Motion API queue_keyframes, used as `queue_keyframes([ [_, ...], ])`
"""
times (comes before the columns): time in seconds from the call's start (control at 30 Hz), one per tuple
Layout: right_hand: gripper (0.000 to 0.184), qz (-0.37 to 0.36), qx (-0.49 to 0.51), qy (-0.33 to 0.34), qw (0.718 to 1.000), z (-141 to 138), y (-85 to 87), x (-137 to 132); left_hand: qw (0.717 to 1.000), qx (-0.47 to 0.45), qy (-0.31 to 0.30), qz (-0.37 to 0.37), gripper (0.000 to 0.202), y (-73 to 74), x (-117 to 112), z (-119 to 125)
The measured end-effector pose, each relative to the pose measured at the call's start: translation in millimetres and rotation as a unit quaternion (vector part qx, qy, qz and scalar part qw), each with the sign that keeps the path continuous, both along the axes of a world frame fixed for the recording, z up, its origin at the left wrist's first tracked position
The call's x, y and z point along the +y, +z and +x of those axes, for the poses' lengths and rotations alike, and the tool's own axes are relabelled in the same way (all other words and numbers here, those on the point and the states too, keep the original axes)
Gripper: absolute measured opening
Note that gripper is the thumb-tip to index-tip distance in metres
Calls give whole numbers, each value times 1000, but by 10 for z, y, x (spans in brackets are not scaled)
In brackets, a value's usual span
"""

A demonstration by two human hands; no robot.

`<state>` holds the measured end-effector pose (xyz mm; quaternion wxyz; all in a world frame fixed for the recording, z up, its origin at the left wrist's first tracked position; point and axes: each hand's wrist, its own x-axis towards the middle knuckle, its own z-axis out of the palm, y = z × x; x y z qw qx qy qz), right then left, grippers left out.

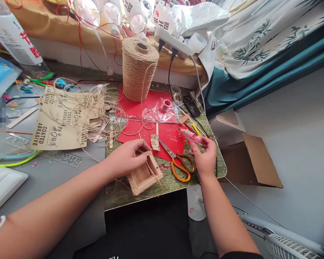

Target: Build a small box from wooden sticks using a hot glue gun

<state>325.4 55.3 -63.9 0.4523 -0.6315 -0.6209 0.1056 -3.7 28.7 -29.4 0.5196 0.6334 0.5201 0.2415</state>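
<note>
My left hand (131, 156) grips the far side of a small wooden box (143, 190) made of craft sticks, with twine wound round its sides. The box lies tilted near the table's front edge, its inside facing me. In my right hand (206, 156) is a pink hot glue gun (190, 136), its nozzle pointing left and away from me. Between the hands, orange-handled scissors (178, 165) rest partly on red paper (129, 129). A scrap of sandpaper (154, 142) touches the scissor blades. Loose twine trails from the box.
A large twine spool (139, 72) stands at the back of the table. Sandpaper sheets (62, 118) and tangled twine lie left, over several craft sticks. A power strip (175, 43) with cables sits behind. An open cardboard box (251, 162) and a fan (291, 241) are at right.
</note>
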Motion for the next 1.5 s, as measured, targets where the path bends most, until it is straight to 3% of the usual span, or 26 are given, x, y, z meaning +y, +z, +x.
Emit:
queue_keyframes([
  [0.03,37,65,-12,-39,997,-64,46,-163,1000,-2,-2,0,18,-4,2,0],
  [0.07,28,104,-12,-30,994,-155,100,-340,1000,-4,-3,0,18,-7,3,0],
  [0.13,15,76,-29,101,992,-398,219,-691,1000,-7,-2,1,19,-9,3,2],
  [0.2,26,34,-68,245,967,-661,329,-964,1000,-12,3,-2,19,-3,3,8],
  [0.27,35,23,-75,286,955,-867,399,-1113,1000,-16,8,-6,20,9,2,18],
  [0.37,28,-29,-49,280,958,-1002,418,-1153,1000,-14,5,-7,19,21,1,32],
  [0.53,19,-79,-9,291,953,-989,417,-1125,1000,-14,-1,5,20,16,-6,23],
  [0.8,29,-12,-1,273,962,-939,460,-1143,998,-8,-13,68,39,-9,16,-45],
  [1.1,21,-44,-10,248,968,-968,421,-1092,999,-13,-11,36,30,-36,6,-24],
  [1.5,19,-52,-15,244,968,-1005,401,-1069,998,14,-26,57,28,21,7,-19],
])
